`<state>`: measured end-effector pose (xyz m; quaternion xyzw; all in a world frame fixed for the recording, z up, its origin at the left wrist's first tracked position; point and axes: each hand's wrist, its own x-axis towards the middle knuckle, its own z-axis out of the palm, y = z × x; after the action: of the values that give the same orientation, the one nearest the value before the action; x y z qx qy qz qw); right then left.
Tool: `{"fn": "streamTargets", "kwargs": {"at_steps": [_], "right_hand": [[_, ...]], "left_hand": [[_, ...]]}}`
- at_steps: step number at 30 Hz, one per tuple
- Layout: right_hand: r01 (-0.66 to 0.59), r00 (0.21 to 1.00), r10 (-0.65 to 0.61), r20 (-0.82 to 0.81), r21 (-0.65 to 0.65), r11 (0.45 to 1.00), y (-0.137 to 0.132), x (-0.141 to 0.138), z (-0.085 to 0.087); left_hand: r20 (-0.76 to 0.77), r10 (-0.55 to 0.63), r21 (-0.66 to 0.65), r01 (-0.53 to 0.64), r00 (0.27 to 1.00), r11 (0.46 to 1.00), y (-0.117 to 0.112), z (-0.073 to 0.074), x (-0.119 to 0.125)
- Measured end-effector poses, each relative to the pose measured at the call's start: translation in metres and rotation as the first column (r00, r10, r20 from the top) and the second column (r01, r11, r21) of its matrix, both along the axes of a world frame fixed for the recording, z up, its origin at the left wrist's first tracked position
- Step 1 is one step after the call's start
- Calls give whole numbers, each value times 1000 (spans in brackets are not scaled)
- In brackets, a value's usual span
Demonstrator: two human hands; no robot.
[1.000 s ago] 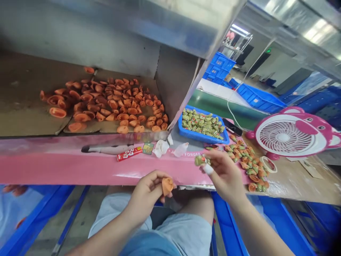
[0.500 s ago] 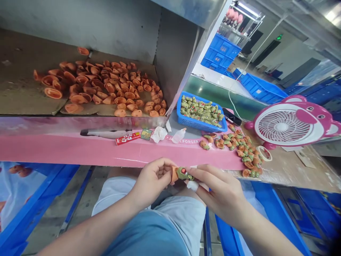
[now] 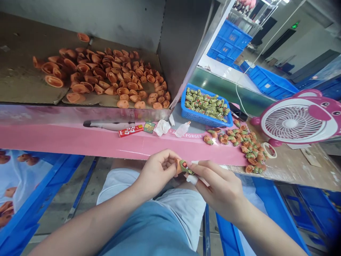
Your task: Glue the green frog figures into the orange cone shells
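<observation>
Over my lap, my left hand (image 3: 161, 173) pinches a small orange hollow shell (image 3: 179, 167) between thumb and fingers. My right hand (image 3: 217, 181) grips a little green figure (image 3: 185, 168) with a red patch, its end set against or into the shell; how deep it sits I cannot tell. White wrapping (image 3: 192, 179) covers a fingertip of the right hand. Beyond the hands, a blue basket (image 3: 205, 122) holds many green figures. Orange shells (image 3: 112, 76) lie heaped on cardboard inside the metal booth at the left.
Joined orange-and-green pieces (image 3: 249, 149) lie on the bench at the right, near a tape roll (image 3: 270, 150) and a pink fan (image 3: 295, 121). A small bottle (image 3: 182, 129), crumpled tissue (image 3: 162, 127) and red packet (image 3: 130, 131) lie on the pink mat (image 3: 101, 142). Blue crates flank my legs.
The green figure has moved closer to the orange shell, and less of it shows between my hands. The whole view has shifted slightly.
</observation>
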<state>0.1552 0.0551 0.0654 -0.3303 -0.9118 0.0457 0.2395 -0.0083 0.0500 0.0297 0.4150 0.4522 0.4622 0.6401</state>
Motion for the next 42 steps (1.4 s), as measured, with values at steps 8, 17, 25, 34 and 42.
{"fn": "streamTargets", "kwargs": {"at_steps": [8,17,25,34,42], "right_hand": [[-29,999,29,-25,-4,1000,0,1,-1],[-17,997,15,-73,-19,1000,3,2,-4],[-26,998,26,-53,-4,1000,5,6,1],[-40,999,41,-24,41,998,0,9,-2],[-8,999,10,-39,51,999,0,9,-3]], "left_hand": [[-19,-11,8,11,1000,1000,0,2,0],[96,-70,42,66,993,997,3,-2,-7],[193,-161,-27,169,968,985,4,-5,-14],[243,-184,-42,199,952,979,2,-7,-10],[270,-180,-29,195,946,980,2,-4,-8]]}}
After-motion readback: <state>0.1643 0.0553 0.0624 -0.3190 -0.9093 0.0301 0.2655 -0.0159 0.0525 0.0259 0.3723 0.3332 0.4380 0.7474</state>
